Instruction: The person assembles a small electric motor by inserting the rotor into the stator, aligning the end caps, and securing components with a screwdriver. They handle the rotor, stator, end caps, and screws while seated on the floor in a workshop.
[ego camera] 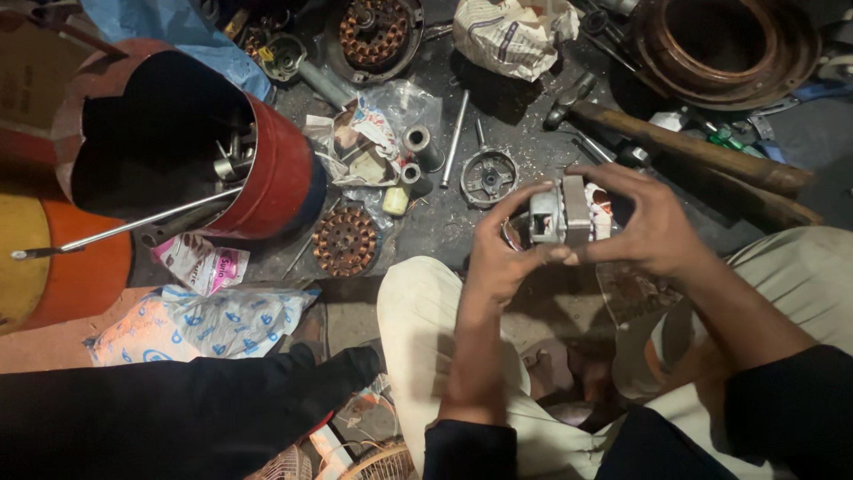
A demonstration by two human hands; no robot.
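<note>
Head view, looking down at a person seated over a dark, littered workshop floor (444, 222), knees in pale trousers.

Hands: both raised in front of the body, forearms coming up from the lower edge and converging. Left hand (499, 253) has wrist straight, forearm near vertical in the picture, thumb and curled fingers closed on the left side of a small motor core (562, 213). Right hand (653, 227) comes in from the lower right, wrist bent inward, fingers arched over the top and far side of the same part, thumb under its near edge. Both hands grip it; neither is open.

Object: small motor core, grey metal block with a pale laminated band and a bit of white and red at its right end. It is held clear of the floor, between the two hands, above the gap between the knees. Finer detail cannot be told.

Surroundings:
- Round spoked metal end plate (489, 176) on the floor just beyond the left hand's fingertips, apart from it
- Thin steel rod (455, 138) lying beside that plate
- Copper-wound stator (345, 240) to the left, near a torn plastic bag (373, 133)
- Red metal drum (222, 151) on its side, far left, a long screwdriver (133, 227) across its mouth
- Wooden-handled hammer (684, 147) beyond the right hand, well apart
- Large rusty round housing (724, 49) at the top right
- A dark sleeve (178, 409) crosses the lower left; whose arm it is cannot be told
</note>
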